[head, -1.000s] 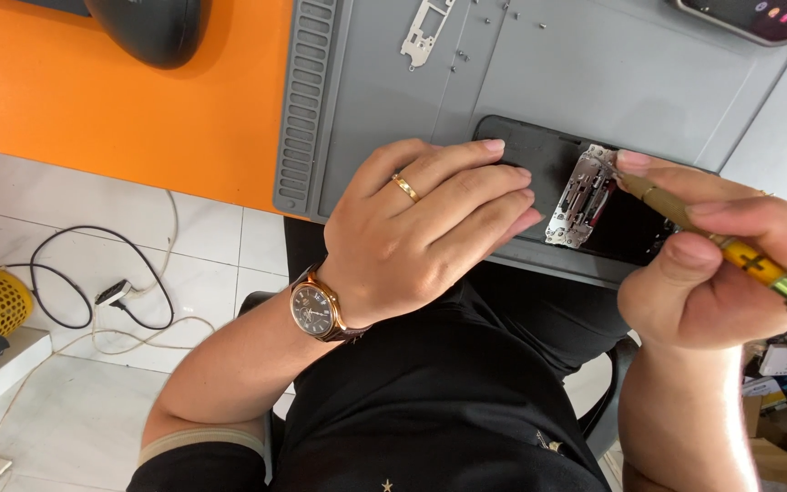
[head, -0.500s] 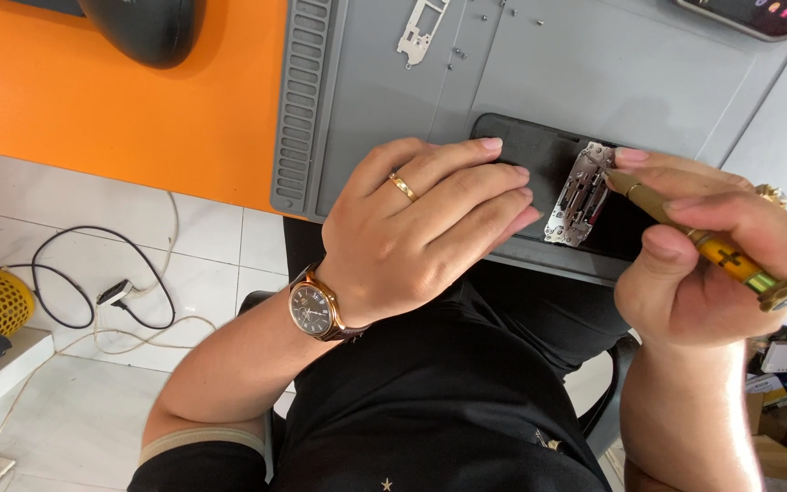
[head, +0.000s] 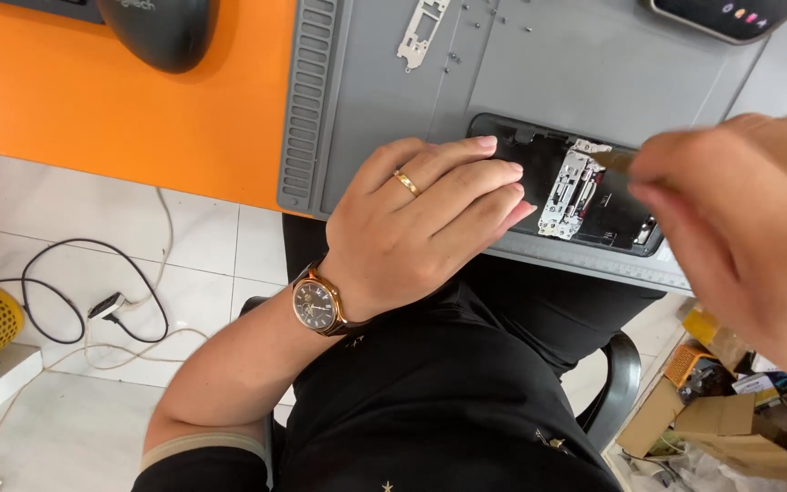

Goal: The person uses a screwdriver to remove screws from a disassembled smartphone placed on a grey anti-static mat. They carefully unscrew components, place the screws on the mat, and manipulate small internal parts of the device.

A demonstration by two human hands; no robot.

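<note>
An opened black phone lies on a grey work mat, its silver metal bracket exposed. My left hand, with a gold ring and a wristwatch, rests flat on the phone's left end and pins it down. My right hand is raised close to the camera and blurred; it grips a yellowish screwdriver whose tip points at the top of the silver bracket.
A loose metal plate and tiny screws lie on the mat's far part. A black mouse sits on the orange desk. Another device lies at top right. Cables, a yellow basket and cardboard boxes are on the floor.
My right hand has lifted and swung toward the camera, now large and blurred, with the screwdriver still at the bracket. My left hand stays on the phone.
</note>
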